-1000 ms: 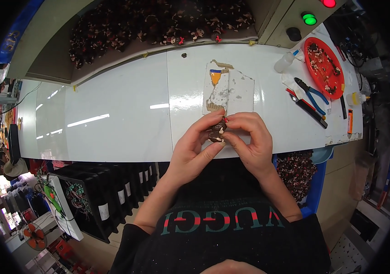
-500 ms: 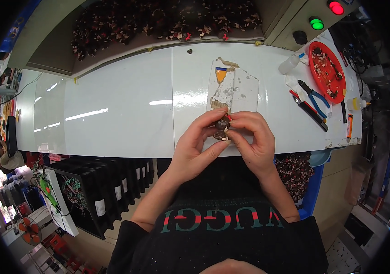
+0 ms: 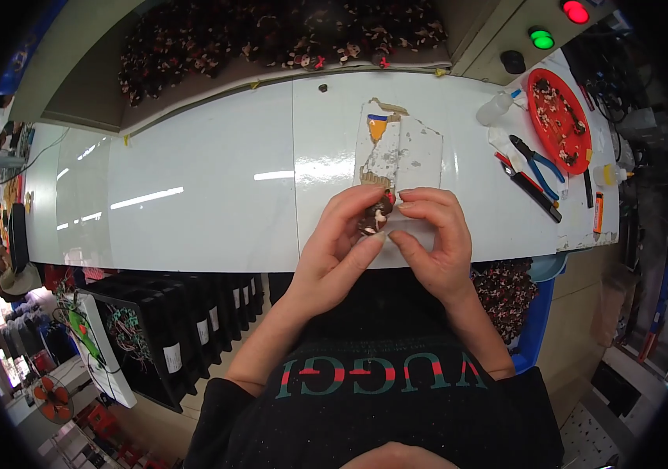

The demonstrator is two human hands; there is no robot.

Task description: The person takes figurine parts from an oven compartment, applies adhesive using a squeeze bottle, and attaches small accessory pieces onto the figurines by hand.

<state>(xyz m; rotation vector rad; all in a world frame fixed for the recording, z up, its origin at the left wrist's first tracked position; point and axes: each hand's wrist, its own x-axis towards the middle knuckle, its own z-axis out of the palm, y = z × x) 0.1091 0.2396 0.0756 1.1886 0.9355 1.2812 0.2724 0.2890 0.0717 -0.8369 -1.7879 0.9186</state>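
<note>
A small dark-brown figurine (image 3: pixel 376 219) with pale bits and a touch of red is pinched between the thumb and fingers of my left hand (image 3: pixel 332 254), above the front of the white table. Close on its right is my right hand (image 3: pixel 441 246), its thumb and fingers apart and curved toward the figurine, with nothing seen between them. Just beyond my fingertips lies a worn white cardboard sheet (image 3: pixel 420 148) with torn brown edges and an orange and blue patch.
Many similar figurines fill the shelf (image 3: pixel 271 39) at the back. To the right are a red tray (image 3: pixel 541 117) of small parts, blue-handled pliers (image 3: pixel 541 168), a black cutter (image 3: pixel 533 195) and a squeeze bottle (image 3: pixel 495 109). A blue bin (image 3: pixel 539 328) stands below the table.
My right thumb and fingers have come off the figurine and opened slightly. The figurine has turned in my left hand, showing more of its pale parts.
</note>
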